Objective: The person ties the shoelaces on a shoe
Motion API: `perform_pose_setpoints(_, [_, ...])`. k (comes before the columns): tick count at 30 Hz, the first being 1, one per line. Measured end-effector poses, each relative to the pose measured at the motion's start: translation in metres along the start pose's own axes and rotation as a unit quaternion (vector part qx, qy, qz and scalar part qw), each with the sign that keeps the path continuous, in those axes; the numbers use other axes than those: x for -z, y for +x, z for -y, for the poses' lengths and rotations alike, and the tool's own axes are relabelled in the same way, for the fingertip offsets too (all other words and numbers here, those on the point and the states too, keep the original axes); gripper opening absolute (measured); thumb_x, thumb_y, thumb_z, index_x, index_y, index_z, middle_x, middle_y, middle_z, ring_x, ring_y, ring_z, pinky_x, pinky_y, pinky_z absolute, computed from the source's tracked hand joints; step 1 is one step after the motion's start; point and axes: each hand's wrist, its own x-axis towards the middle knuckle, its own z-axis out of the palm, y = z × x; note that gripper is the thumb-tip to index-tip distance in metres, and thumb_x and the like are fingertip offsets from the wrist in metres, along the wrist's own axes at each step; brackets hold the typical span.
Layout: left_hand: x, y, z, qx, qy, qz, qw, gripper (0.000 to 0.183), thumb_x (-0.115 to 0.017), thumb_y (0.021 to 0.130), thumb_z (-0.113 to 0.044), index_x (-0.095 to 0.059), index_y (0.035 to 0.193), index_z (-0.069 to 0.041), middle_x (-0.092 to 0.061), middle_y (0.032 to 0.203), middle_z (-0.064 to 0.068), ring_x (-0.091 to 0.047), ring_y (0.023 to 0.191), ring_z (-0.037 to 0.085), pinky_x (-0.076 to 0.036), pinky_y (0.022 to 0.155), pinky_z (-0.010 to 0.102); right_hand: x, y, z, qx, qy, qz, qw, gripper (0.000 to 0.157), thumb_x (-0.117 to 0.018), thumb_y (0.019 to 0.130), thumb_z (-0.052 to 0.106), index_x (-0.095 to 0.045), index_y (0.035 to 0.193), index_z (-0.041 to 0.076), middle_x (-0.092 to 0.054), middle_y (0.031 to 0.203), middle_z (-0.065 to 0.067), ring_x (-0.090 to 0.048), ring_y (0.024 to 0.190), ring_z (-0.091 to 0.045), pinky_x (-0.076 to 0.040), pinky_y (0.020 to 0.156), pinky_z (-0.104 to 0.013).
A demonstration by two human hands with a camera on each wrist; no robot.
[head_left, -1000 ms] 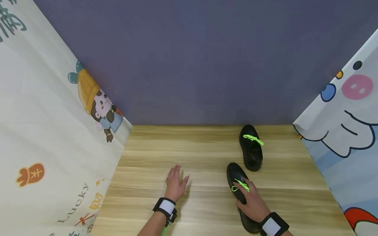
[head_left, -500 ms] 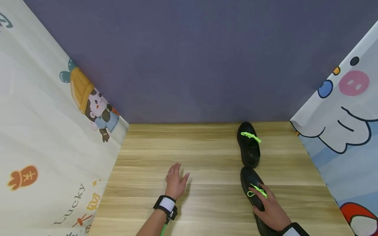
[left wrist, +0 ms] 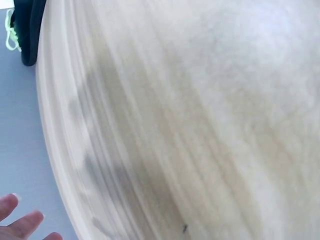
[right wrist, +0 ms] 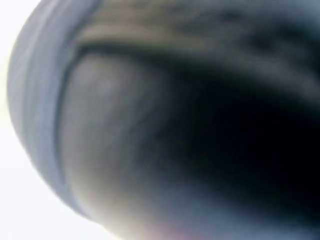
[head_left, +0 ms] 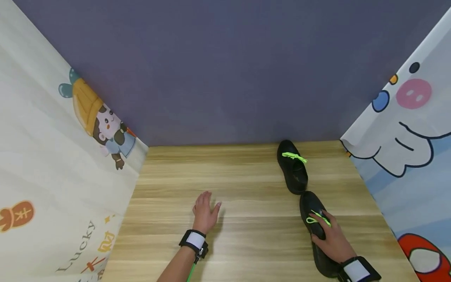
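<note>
In the head view my right hand point(head_left: 332, 241) grips a black lace-up shoe point(head_left: 310, 201) across its instep, with the fingers over the bright green laces point(head_left: 318, 220). The shoe's toe points away from me, right at the heel of a second black shoe point(head_left: 293, 176), also with green laces. Blurred dark shoe surface point(right wrist: 110, 115) fills most of the right wrist view. My left hand point(head_left: 205, 215) stays over the wooden tabletop to the left, fingers extended and holding nothing. Its fingertips point(left wrist: 30, 222) show at the lower left of the left wrist view.
The wood-grain tabletop point(head_left: 246, 168) ends at a dark blue-grey backdrop point(head_left: 225, 78). White printed cloth point(head_left: 46, 156) hangs along the left side, and another printed cloth point(head_left: 423, 184) borders the right. The far shoe stands close to the back edge.
My right hand has moved the near shoe to the right, from beside the far shoe's heel to just behind it. The far shoe and my left hand stay about where they were.
</note>
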Motion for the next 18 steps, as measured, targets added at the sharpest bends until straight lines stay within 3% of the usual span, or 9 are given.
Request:
perform_pose_setpoints(9, [0.011, 0.002, 0.002, 0.002, 0.001, -0.019, 0.9998, 0.049, -0.067, 0.097, -0.027, -0.053, 0.133, 0.003, -0.048, 0.141, 0.023, -0.040, 0.134, 0.043, -0.032, 0.098, 0.067, 0.009, 0.042, -0.016, -0.012, 0.010, -0.038, 0.999, 0.066, -0.073, 0.085, 0.012, -0.042, 0.142, 0.000, -0.025, 0.139, -0.045, -0.048, 0.108, -0.069, -0.044, 0.082, -0.072])
perform_pose_setpoints(18, [0.011, 0.004, -0.002, 0.000, 0.004, -0.014, 0.9999, 0.046, -0.068, 0.096, -0.023, -0.053, 0.132, 0.002, -0.048, 0.140, 0.022, -0.039, 0.134, 0.043, -0.031, 0.100, 0.066, 0.029, 0.096, -0.036, -0.026, 0.032, -0.005, 0.999, 0.070, -0.070, 0.092, 0.020, -0.032, 0.147, -0.003, -0.019, 0.144, -0.047, -0.036, 0.119, -0.070, -0.038, 0.089, -0.076])
